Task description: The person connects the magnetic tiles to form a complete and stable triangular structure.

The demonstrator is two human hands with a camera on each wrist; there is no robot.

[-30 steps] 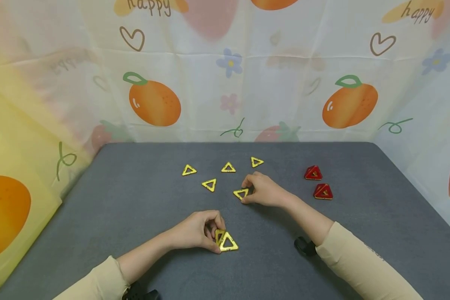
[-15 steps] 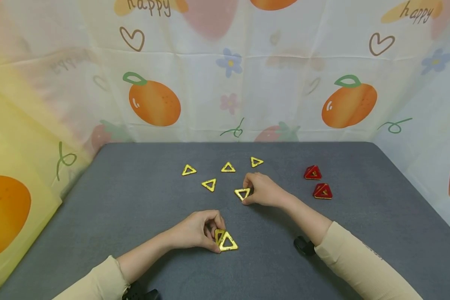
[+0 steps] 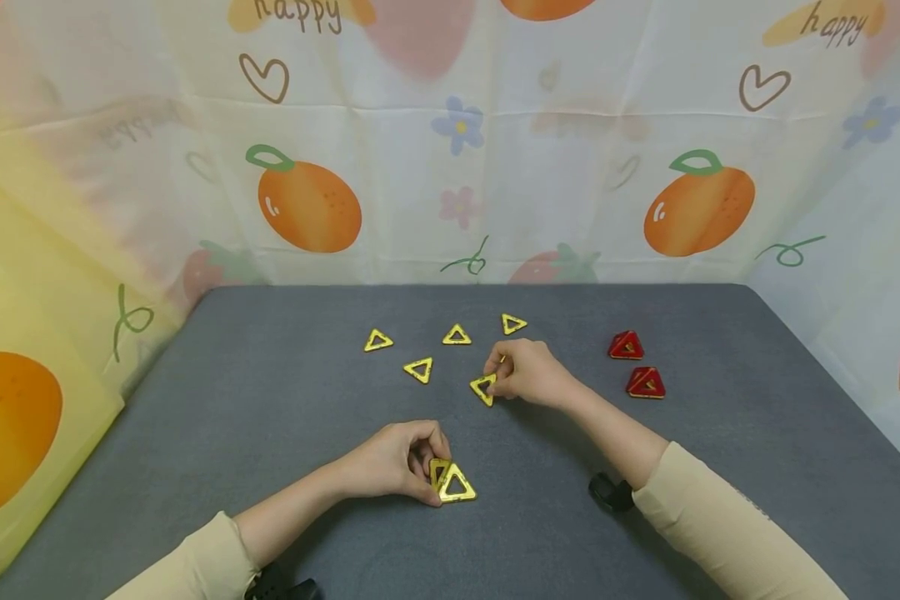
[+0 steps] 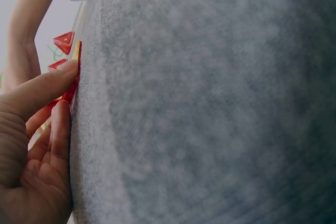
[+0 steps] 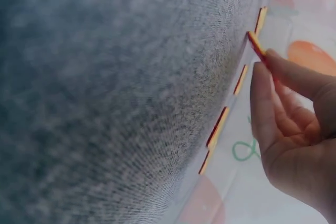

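Note:
My left hand [image 3: 397, 458] grips two yellow triangular magnetic tiles near the table's front middle. One tile [image 3: 457, 497] faces forward, overlapping the other tile [image 3: 433, 477], and the fingers partly cover the pair. In the left wrist view, the thumb presses against a red-edged tile [image 4: 79, 51] close to the table surface. Farther up, my right hand [image 3: 528, 372] pinches another yellow triangular tile [image 3: 483, 380] between thumb and fingers. The right wrist view has this tile [image 5: 257, 46] nearly edge-on, at a slant from the fingertips.
Several yellow triangles lie flat beyond the hands: a left one [image 3: 378, 347], a nearer one [image 3: 418, 364], a middle one [image 3: 456, 341] and a far one [image 3: 506, 324]. Two red pyramids [image 3: 626, 346] [image 3: 647, 383] stand at right on the grey table [image 3: 270, 375].
The tile in my right hand has turned and tilted, and the right fingers have shifted their pinch on it. The left hand and its tiles stay where they were.

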